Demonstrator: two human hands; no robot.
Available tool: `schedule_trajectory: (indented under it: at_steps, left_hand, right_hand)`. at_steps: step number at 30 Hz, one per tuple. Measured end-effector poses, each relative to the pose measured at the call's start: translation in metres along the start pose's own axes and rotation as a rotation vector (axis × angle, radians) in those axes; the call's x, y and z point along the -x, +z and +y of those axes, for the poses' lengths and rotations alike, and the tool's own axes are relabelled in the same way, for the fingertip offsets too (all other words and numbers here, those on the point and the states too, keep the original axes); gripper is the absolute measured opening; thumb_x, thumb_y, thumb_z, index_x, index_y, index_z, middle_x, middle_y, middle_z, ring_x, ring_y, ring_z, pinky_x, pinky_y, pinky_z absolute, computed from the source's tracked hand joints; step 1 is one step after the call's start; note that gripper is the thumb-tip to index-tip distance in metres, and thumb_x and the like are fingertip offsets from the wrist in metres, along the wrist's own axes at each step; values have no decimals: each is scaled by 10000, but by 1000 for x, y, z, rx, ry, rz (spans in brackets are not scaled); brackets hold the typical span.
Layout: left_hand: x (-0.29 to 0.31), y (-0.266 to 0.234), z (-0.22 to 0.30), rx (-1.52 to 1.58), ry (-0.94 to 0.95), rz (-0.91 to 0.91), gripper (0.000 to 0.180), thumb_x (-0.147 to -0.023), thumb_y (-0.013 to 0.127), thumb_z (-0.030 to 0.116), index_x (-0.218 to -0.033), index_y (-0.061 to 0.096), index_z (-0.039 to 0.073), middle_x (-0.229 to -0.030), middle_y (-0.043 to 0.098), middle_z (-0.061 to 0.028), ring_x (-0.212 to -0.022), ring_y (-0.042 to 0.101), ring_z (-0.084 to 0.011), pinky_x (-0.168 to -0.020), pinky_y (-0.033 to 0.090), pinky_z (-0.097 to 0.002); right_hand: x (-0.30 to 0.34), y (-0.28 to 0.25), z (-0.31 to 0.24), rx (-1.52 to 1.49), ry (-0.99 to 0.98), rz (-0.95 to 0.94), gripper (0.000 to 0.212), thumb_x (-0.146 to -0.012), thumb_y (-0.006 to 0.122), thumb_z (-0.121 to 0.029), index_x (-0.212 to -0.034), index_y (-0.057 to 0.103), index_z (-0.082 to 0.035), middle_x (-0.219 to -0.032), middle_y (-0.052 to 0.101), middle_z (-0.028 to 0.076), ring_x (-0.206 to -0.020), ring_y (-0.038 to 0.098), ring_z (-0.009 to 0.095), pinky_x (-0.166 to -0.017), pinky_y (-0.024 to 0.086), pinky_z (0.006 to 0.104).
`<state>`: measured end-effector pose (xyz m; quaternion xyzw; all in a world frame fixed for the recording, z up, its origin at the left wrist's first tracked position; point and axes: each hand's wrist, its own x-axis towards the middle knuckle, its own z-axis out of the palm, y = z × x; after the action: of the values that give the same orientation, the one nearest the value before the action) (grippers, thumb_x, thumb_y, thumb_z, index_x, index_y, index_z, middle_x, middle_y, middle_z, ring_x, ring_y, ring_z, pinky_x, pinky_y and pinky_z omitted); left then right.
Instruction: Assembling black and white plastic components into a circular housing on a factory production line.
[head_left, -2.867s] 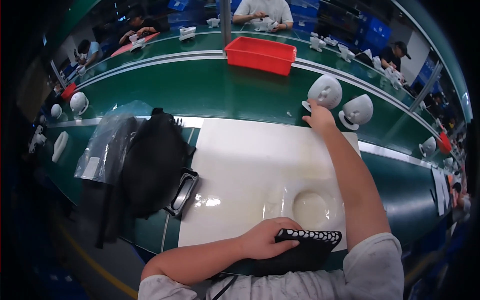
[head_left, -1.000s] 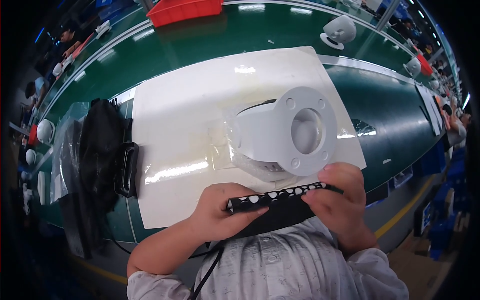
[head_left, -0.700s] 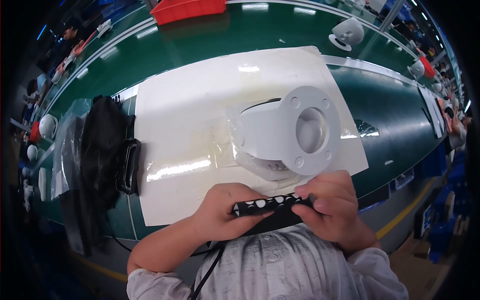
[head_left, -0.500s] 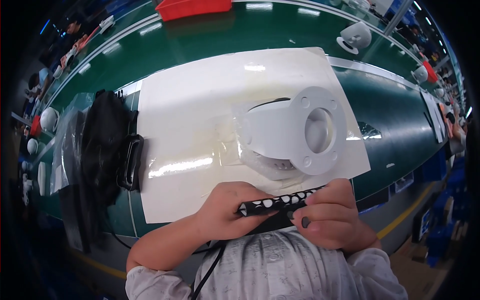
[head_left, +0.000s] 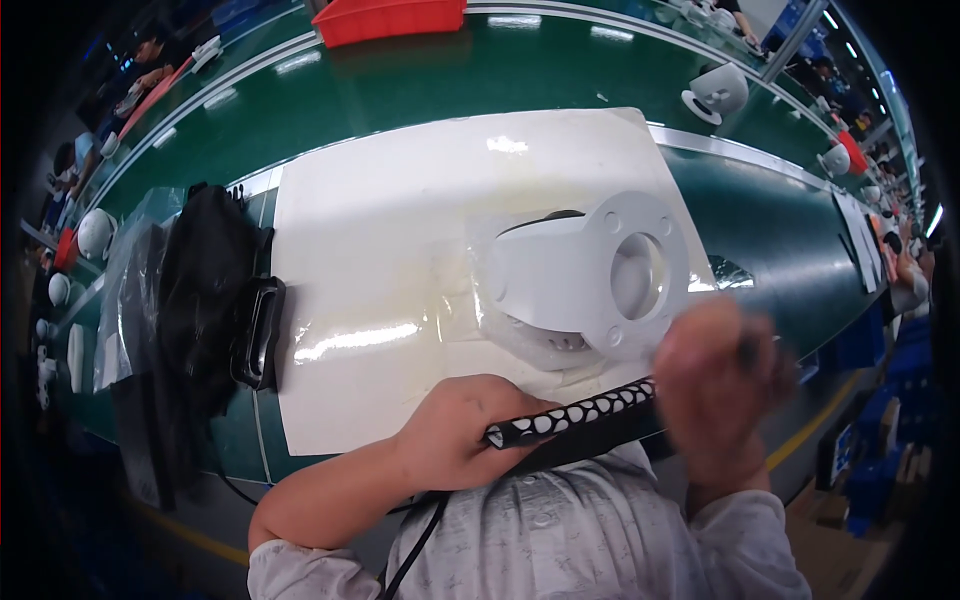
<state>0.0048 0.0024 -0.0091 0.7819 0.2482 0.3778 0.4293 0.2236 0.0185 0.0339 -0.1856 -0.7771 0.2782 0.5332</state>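
One view only, from the head camera. I note my left hand (head_left: 455,440) closed around the near end of a black strip with white spots (head_left: 572,415), held just off the near edge of the white sheet (head_left: 400,230). My right hand (head_left: 715,375) sits at the strip's other end, blurred; I cannot tell whether it grips. A white round-flanged housing (head_left: 590,275) lies on its side on the sheet, just beyond the strip, near the sheet's right edge. Open sheet spreads left of the housing. A black bag (head_left: 200,290) borders the sheet's left edge. Green belt (head_left: 450,90) runs beyond, with a red bin (head_left: 390,18) at its far side.
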Motion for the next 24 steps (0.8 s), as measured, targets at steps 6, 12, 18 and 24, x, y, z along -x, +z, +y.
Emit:
schedule_trajectory:
  at_steps: [6, 12, 18, 24]
  left_hand:
    - [-8, -3, 3, -32, 93, 18, 269, -611, 655, -23, -871, 602, 20, -860, 599, -113, -785, 591, -239, -672, 469, -294]
    - [-9, -6, 1, -111, 124, 54, 347, -623, 611, 32, -968, 586, 60, -1032, 532, -103, -888, 558, -245, -715, 479, -297]
    - [-16, -7, 6, -105, 74, 50, 301, -594, 663, -27, -888, 609, 5, -985, 527, -120, -908, 547, -236, -751, 457, -297]
    - [-22, -6, 4, -95, 63, 55, 310, -598, 673, -21, -899, 604, 1, -989, 526, -123, -906, 548, -236, -751, 456, -296]
  right_hand:
    - [-44, -26, 29, -134, 340, 285, 494, -747, 486, 113, -1195, 350, -41, -951, 429, 64, -863, 448, 112, -749, 406, 224]
    - [-49, -35, 16, -103, 462, 210, 500, -743, 497, 107, -1201, 354, -32, -956, 432, 59, -831, 475, 104, -743, 406, 223]
    - [-44, -36, 16, 182, 300, 121, 523, -727, 517, 110, -1205, 363, -35, -1016, 442, 73, -810, 483, 95, -694, 380, 203]
    - [-51, -41, 26, 56, 226, 166, 528, -741, 513, 99, -1223, 347, -38, -1033, 437, 73, -807, 478, 90, -693, 361, 191]
